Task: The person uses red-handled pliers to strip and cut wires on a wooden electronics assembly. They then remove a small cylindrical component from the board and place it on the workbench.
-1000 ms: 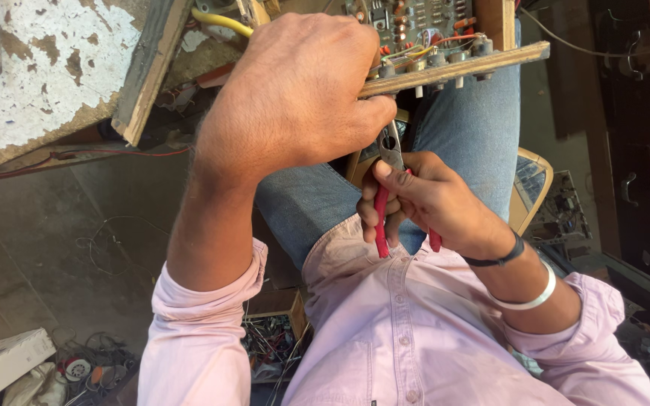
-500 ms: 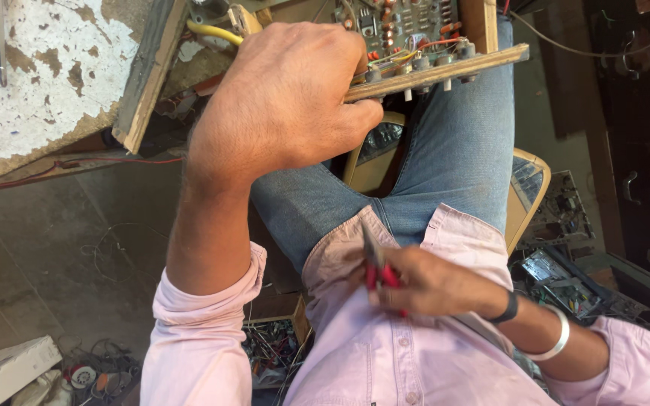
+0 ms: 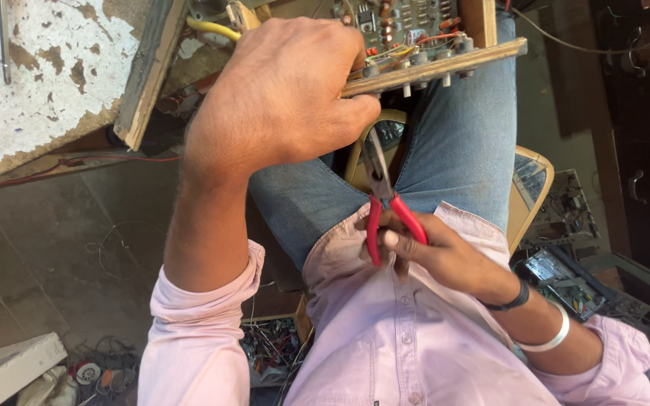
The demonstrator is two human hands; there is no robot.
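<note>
Roughly left to right: we see a worn white surface [image 3: 31, 83] with flaking paint at the top left, its wooden edge running down beside a yellow wire [image 3: 212, 28]. Below it lies a dark floor [image 3: 54, 248], with a white box [image 3: 9, 368] and loose clutter at the bottom left.

Our left hand [image 3: 280, 90] is closed in a fist-like grip on the near edge of a circuit board [image 3: 415, 22], which is fixed to a wooden strip [image 3: 445, 64] and held up over our lap, above the blue jeans [image 3: 460, 143]. Components and red and yellow wires crowd the board's top.

Our right hand [image 3: 434, 252] sits lower, against the pink shirt [image 3: 385, 338], fingers wrapped around the red handles of a pair of pliers [image 3: 385, 203]. The pliers' metal nose points up toward the board's underside, its tip just under the left hand; we cannot tell whether it touches anything. A black band and a silver bangle [image 3: 554, 338] circle the right wrist.

Further right, a chair edge [image 3: 532, 188] and scrap electronics [image 3: 566, 210] lie on the floor.
</note>
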